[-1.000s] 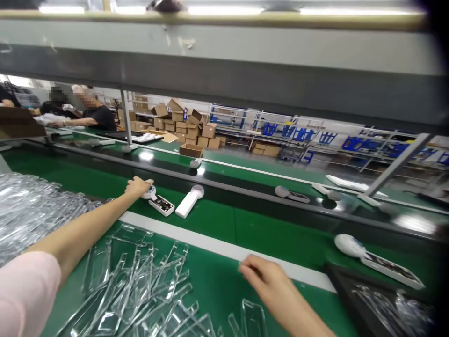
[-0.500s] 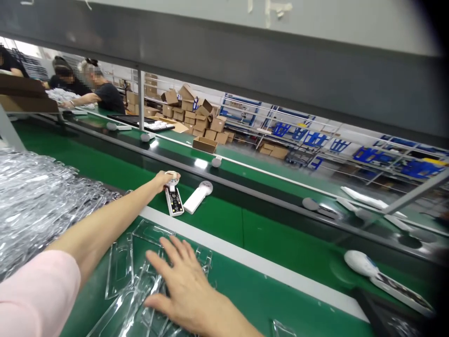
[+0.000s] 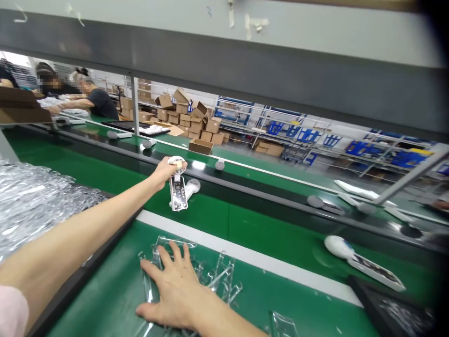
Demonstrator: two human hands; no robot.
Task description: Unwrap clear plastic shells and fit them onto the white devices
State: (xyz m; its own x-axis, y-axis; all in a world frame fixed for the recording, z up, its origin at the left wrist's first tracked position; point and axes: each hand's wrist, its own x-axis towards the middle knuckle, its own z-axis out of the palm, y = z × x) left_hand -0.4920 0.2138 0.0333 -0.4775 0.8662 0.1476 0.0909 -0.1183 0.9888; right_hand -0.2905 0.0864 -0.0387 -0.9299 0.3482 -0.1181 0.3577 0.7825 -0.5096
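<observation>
My left hand (image 3: 164, 172) is stretched over the belt, its fingers closed on the round head of a white handheld device. The device's open handle (image 3: 178, 195) hangs downward and shows a dark circuit board. Behind it a second white device (image 3: 192, 186) lies on the green belt, partly covered. My right hand (image 3: 180, 288) lies palm down with its fingers spread over a loose cluster of clear plastic pieces (image 3: 224, 275) on the green tabletop. Some of these pieces are hidden under the palm.
A large heap of clear plastic pieces (image 3: 38, 206) is at the left. On the belt at right lies another white device (image 3: 368, 269), near a black tray (image 3: 375, 299). A grey beam (image 3: 224, 65) crosses overhead. Co-workers (image 3: 100, 100) work at the far left.
My left hand has raised the device off the belt, and it now overlaps the second one. The clear pieces at the left have been drawn together under and beside my right hand.
</observation>
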